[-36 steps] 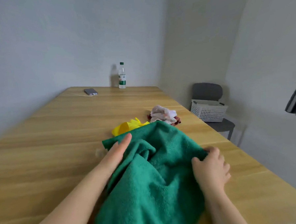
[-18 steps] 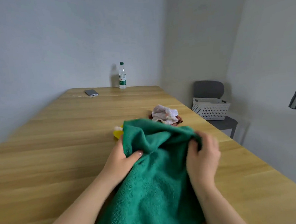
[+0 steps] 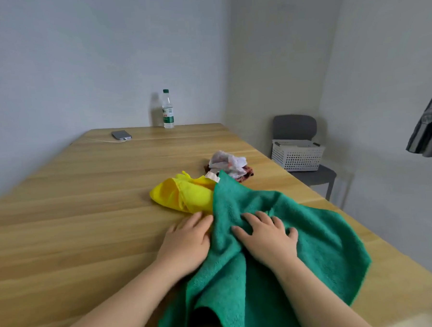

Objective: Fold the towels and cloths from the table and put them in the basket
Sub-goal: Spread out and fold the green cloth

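Ok so the green towel [image 3: 314, 245] is spread on the counter [image 3: 87, 220] but it's nowhere near flat. It's lumpy right between the hands, and the near end seems to droop off the counter edge below the wrists.

The right hand [image 3: 267, 240] is flat on top of it, fingers spread, pressing down and not gripping anything. The left hand [image 3: 186, 242] sits at the towel's left edge with fairly straight fingers. The thumb is buried under the fabric though, so I honestly can't tell if it's pinching the edge or just resting.

Stuff I'd worry about:

- The towel's far corner lies over the yellow cloth [image 3: 181, 195], which is right at the left fingertips. Fold or drag from there and the yellow one probably comes along, or gets trapped inside the fold.
- The ridge between the hands. Fold over that and you likely get a fat crooked bundle.
- The overhang. If the right hand lifts off, the weight of that end could slide the whole towel toward the floor.
- The pile of white and red cloths [image 3: 228, 162] sits a bit beyond the towel's far corner, so a big sweep could bump it.

The basket [image 3: 297, 156] is well off past the right hand on a chair [image 3: 320, 175], not on the counter. A sloppy fold might come apart on the way over.
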`<action>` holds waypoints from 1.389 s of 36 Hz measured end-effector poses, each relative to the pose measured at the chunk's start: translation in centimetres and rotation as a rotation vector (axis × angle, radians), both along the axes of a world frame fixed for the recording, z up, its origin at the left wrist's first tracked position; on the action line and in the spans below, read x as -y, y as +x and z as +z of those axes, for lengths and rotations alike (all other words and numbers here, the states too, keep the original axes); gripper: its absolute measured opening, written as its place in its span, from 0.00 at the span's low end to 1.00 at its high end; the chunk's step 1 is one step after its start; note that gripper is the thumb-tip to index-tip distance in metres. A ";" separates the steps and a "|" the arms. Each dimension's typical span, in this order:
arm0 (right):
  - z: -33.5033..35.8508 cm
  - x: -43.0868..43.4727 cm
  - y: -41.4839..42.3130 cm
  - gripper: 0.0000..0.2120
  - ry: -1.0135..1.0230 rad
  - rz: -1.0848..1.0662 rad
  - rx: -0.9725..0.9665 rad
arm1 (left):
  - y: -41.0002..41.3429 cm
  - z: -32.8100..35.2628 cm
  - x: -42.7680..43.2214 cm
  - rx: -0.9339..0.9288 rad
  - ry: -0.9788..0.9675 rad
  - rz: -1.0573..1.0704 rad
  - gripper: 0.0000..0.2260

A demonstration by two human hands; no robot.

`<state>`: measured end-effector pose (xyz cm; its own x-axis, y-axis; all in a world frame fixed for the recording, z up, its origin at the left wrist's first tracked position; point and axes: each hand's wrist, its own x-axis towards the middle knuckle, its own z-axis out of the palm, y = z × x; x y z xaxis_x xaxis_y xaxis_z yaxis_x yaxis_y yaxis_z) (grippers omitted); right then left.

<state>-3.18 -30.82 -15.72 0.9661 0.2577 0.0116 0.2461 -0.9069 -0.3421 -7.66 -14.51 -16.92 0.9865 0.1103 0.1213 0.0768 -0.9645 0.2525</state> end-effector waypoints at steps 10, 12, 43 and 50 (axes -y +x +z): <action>-0.2 -0.2 4.8 0.26 -0.061 0.016 0.036 | 7.9 0.2 -2.6 -0.161 0.057 0.144 0.22; -0.3 -0.8 5.9 0.26 -0.064 0.025 0.035 | 9.6 0.1 -3.6 -0.158 0.033 0.205 0.22; -0.1 -1.8 2.8 0.21 -0.179 0.093 0.147 | 5.5 0.8 -4.7 0.088 -0.689 0.170 0.18; -0.3 2.3 -0.8 0.27 -0.152 0.121 0.043 | -1.0 0.9 -2.7 0.033 -0.322 0.077 0.13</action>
<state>-4.00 -33.15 -16.06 0.9275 0.3737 0.0045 0.3677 -0.9103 -0.1901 -8.66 -11.80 -16.07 0.9699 0.2220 0.1003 0.1326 -0.8264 0.5473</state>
